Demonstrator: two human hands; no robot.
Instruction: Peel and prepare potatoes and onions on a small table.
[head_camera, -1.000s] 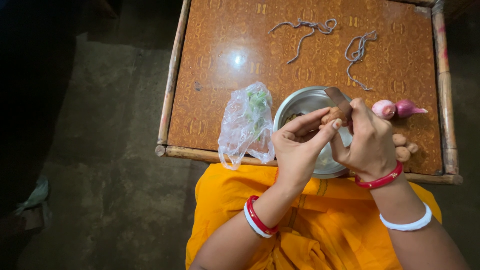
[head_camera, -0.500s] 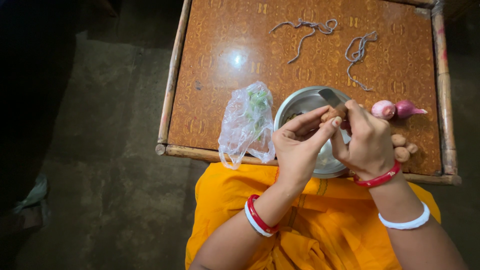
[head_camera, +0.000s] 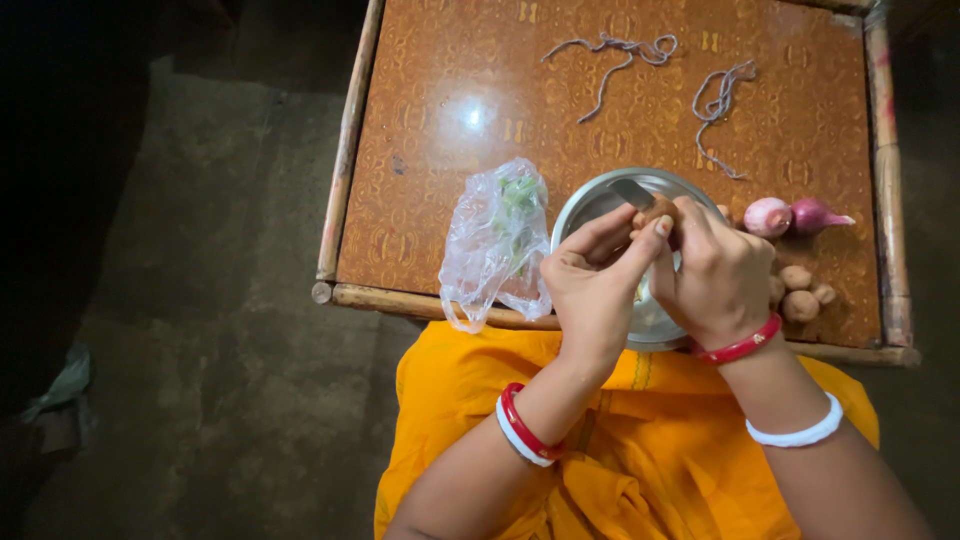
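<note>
My left hand pinches a small brown potato over a steel bowl. My right hand grips a knife whose blade lies against the potato. Both hands meet above the bowl's near side and hide much of it. Red and white bangles sit on both wrists. The knife handle is hidden inside my right fist.
A clear plastic bag with green leaves lies left of the bowl. Two pink onions and several small potatoes lie right of it. Two bits of string lie farther back on the brown table. My lap is in orange cloth.
My hands have shifted slightly and turned the potato; the knife blade now points more toward the far left over the bowl.
</note>
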